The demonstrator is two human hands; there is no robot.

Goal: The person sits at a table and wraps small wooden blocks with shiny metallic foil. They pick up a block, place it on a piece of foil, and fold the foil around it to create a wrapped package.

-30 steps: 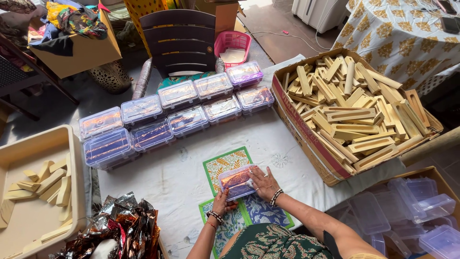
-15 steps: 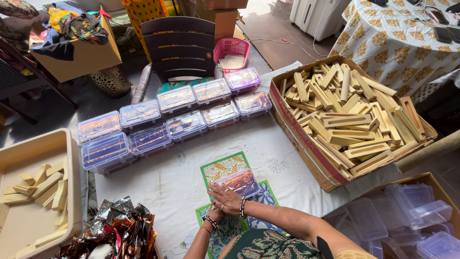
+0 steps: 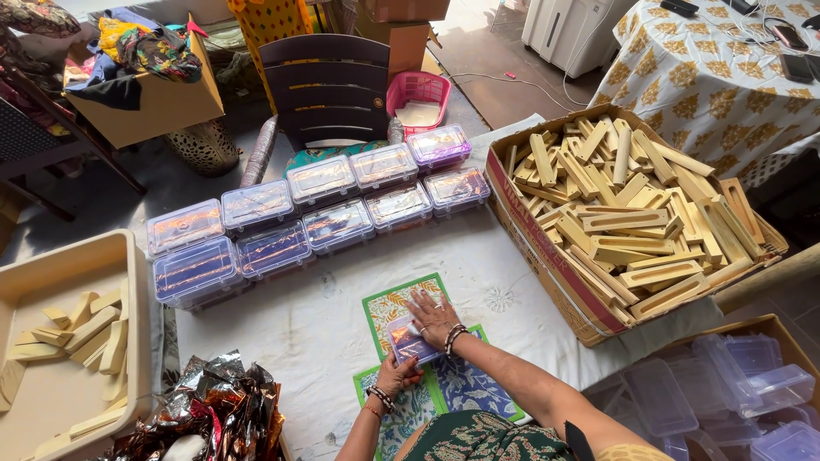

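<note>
We see a small clear plastic box [image 3: 412, 340], rectangular with rounded corners and a glossy lid, lying on green-bordered printed cards [image 3: 395, 305] on the white cloth [image 3: 299, 329]. Our right hand [image 3: 433, 314] presses flat on the lid, fingers spread; our left hand [image 3: 395, 373] grips its near edge.

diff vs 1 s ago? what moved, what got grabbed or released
The right hand slid from the small clear box's right edge to lie flat across its top, pressing down. The left hand stays at the box's near left corner. The box remains on the patterned cards; the rows of filled boxes are unmoved.
</note>
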